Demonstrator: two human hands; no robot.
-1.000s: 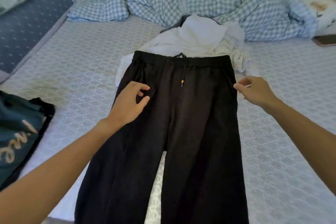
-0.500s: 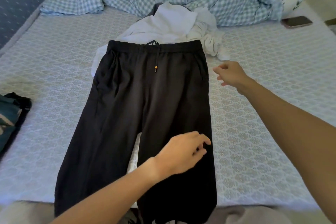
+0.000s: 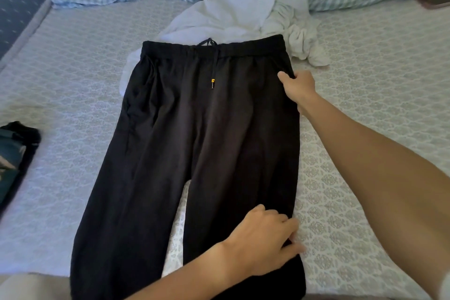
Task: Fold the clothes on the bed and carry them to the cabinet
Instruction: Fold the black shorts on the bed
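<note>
While the black drawstring trousers (image 3: 194, 153) lie flat on the bed (image 3: 365, 129), right hand (image 3: 300, 88) pinches their hip edge and left hand (image 3: 264, 239) grips the same leg's outer seam.

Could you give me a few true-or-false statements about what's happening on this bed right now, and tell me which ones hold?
1. The black trousers lie spread flat on the bed. True.
2. The right hand grips the trousers near the waist. True.
3. The left hand holds the white clothes. False: it grips the trouser leg's outer edge.
4. The white clothes are neatly folded. False: they lie crumpled beyond the waistband.
5. The drawstring has a yellow tip. True.
</note>
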